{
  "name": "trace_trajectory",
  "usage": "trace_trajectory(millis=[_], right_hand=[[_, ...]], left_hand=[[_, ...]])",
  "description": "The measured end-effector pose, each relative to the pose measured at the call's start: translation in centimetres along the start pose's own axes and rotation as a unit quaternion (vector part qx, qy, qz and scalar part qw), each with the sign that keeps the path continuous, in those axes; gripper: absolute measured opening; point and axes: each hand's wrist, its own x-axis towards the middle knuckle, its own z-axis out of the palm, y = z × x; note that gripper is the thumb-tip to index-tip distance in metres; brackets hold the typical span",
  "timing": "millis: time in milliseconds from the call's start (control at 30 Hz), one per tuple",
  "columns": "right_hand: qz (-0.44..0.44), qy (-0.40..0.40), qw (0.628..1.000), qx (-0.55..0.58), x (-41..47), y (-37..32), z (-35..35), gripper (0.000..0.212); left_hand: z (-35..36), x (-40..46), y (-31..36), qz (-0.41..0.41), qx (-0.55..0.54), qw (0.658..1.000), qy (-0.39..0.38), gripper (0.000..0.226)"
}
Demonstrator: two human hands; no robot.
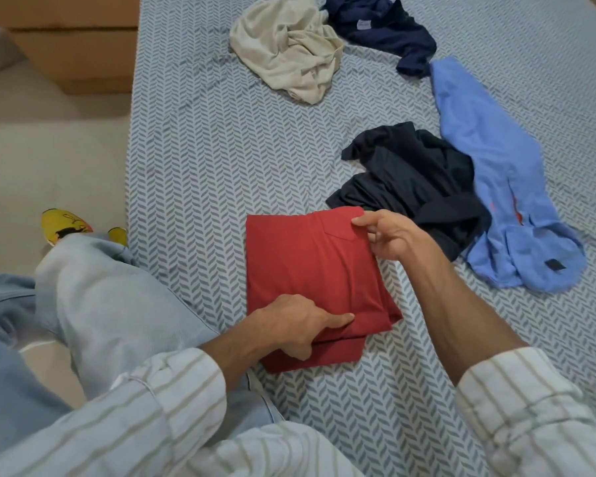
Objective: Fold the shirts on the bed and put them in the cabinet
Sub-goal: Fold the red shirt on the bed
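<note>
Bed (200, 173): carries all five shirts on a sheet with a grey-and-white herringbone pattern; this is the landmark for every position below.
Red shirt (310, 270): folded into a compact rectangle, lying flat near the bed's near left edge, with stacked layers showing at its near right corner.
Left hand (293, 325): grips the near edge of the red shirt, index finger stretched flat over the top layer, remaining fingers curled under the fold.
Right hand (389, 235): pinches the far right corner of the red shirt between thumb and fingers, closed on the cloth.
Black shirt (413, 180): unfolded and crumpled, mid-bed, just beyond the right hand and touching the red shirt's far right corner.
Light blue shirt (496, 180): unfolded, stretched along the bed's right side, overlapping the black shirt's right edge.
Cream shirt (289, 49): bunched in a heap at the far end of the bed.
Navy shirt (386, 29): crumpled at the far end of the bed, touching the cream shirt's right side.
Wooden furniture (73, 39): stands on the floor against the bed's far left side; whether it is the cabinet cannot be told.
Person's knee (107, 304): in light blue trousers, resting against the bed's left edge.
Yellow footwear (66, 227): on the floor just beside the bed's left edge.
Sleeves (172, 401): white with tan stripes, on both forearms.
</note>
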Motion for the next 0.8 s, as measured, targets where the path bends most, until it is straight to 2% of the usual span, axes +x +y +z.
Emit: trace_trajectory(millis=[100,200,300,367,433,467,533,567,600,633,667,700,800], right_hand=[[0.001,0.004,0.998,0.061,0.5,0.4,-0.2,0.016],[-0.018,0.013,0.999,0.041,0.1,-0.2,0.6,0.021],[-0.106,0.132,0.986,0.009,1.4,0.4,1.4,0.032],[-0.163,0.205,0.963,-0.062,2.1,1.3,1.8,0.038],[-0.261,0.253,0.911,-0.197,2.0,2.1,2.3,0.040],[-0.322,0.264,0.865,-0.280,1.7,2.5,2.5,0.041],[-0.428,0.271,0.756,-0.415,0.9,3.1,3.0,0.041],[-0.456,0.262,0.719,-0.454,0.6,3.1,3.2,0.038],[-0.455,0.243,0.709,-0.481,0.6,2.8,3.4,0.035],[-0.427,0.215,0.718,-0.506,0.4,2.3,3.4,0.032],[-0.378,0.183,0.733,-0.535,0.3,1.5,3.4,0.033],[-0.334,0.150,0.740,-0.564,0.2,0.6,3.4,0.035],[-0.266,0.050,0.728,-0.630,0.1,-2.3,3.9,0.042]], left_hand=[[-0.3,0.2,0.0,0.001,-0.003,1.000,-0.006,0.094],[-0.1,0.3,0.0,-0.004,-0.011,1.000,-0.008,0.095],[0.7,0.5,-0.3,-0.001,-0.014,1.000,-0.014,0.097],[1.1,0.6,-0.6,0.001,-0.041,0.999,-0.001,0.097],[1.2,0.4,-1.2,-0.001,-0.160,0.986,0.046,0.087],[1.3,0.3,-1.7,-0.010,-0.241,0.966,0.088,0.077],[1.3,0.1,-2.9,-0.050,-0.340,0.909,0.234,0.047],[1.3,0.3,-3.9,-0.079,-0.353,0.875,0.322,0.032],[1.1,0.4,-5.1,-0.107,-0.351,0.841,0.398,0.023],[0.7,0.6,-6.4,-0.137,-0.331,0.817,0.452,0.021],[0.0,0.7,-7.8,-0.176,-0.296,0.809,0.476,0.025],[-0.9,0.7,-9.2,-0.220,-0.265,0.815,0.465,0.030],[-3.0,0.6,-12.5,-0.308,-0.268,0.850,0.333,0.052]])
